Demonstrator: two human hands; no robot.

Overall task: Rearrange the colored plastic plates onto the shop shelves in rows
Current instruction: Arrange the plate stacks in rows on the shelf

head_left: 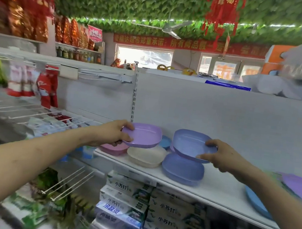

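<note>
Pinching lilac plate (143, 135) (left hand (112, 135)) and periwinkle plate (190, 144) (right hand (221, 156)) by rims above three started stacks (146, 157) on shelf (213, 186); seemingly midway.

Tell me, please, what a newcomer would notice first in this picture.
The left hand grips a lilac plate and the right hand a blue plate, both held above the white shelf. Below them rest a pink plate, a cream plate and a blue stack; overhead, a leafy ceiling with a red ornament.
</note>
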